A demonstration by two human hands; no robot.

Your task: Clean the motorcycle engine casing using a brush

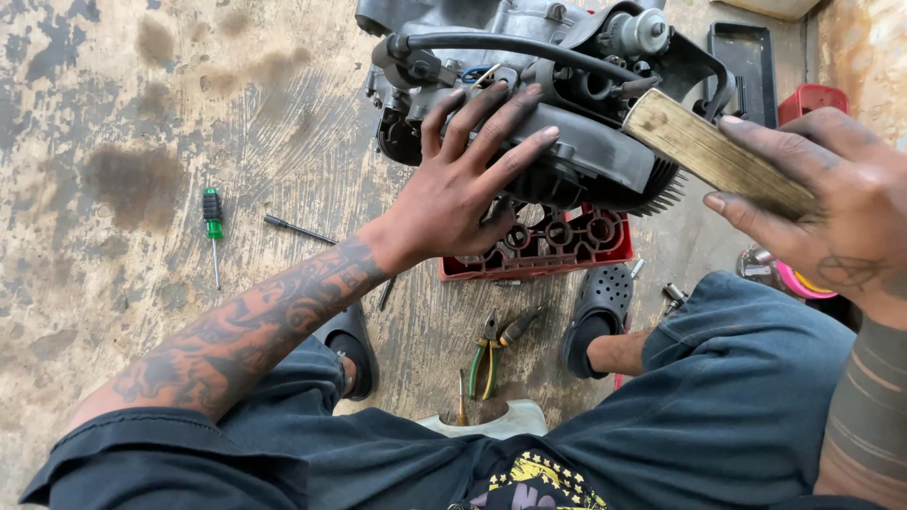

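Metal, ribbed and greasy, fills the upper centre of the frame: the engine (567, 104) sits on a red plastic crate (557, 247). Your left hand (458, 194) lies flat on its dark casing, fingers spread and gripping nothing. Your right hand (831, 208), at the right edge, has its fingers wrapped round a worn wooden block (704, 151) whose end touches the cooling fins. Green-handled pliers (491, 349) lie on the stained concrete floor (142, 113).

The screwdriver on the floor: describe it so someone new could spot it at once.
Start at the engine on the red crate; the left hand rests on it. Look far left across the stained concrete floor. The screwdriver lies alone, the only tool with a green-and-black handle.
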